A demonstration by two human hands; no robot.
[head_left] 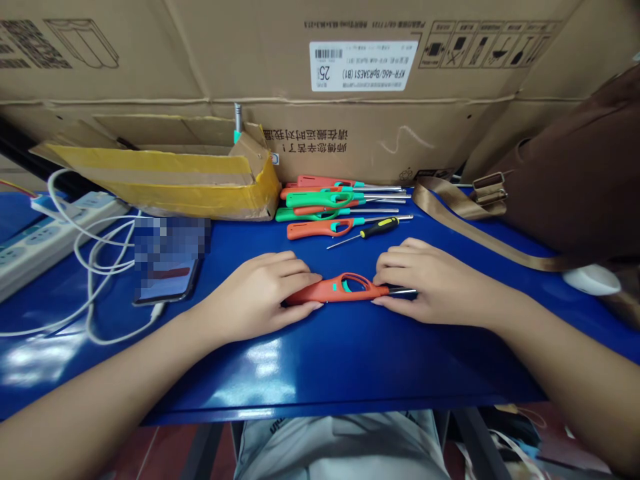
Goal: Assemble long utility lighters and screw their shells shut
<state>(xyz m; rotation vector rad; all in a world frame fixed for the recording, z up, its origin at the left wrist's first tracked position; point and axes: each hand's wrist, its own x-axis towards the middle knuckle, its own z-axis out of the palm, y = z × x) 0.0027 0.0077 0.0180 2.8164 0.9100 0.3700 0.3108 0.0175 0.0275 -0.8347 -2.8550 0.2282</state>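
An orange long-necked lighter point(327, 290) with a turquoise trigger lies level, low over the blue table point(320, 373). My left hand point(267, 293) is closed on its handle end, thumb at the near side. At the other end my right hand point(420, 283) grips where the body meets the metal neck, part of which shows under the palm. Just beyond my hands lies a screwdriver point(380, 228) with a black and yellow handle. Behind it several more lighters point(320, 229), orange and green, are piled side by side, necks pointing right.
A cardboard box point(200, 187) with yellow tape stands back left, a lighter neck point(238, 117) poking out. To the left are a phone point(167, 267), white cables point(90, 267) and a power strip point(50, 233). A brown strap point(480, 233) and white mouse-like object point(593, 280) lie right. Large cardboard point(240, 60) blocks the back.
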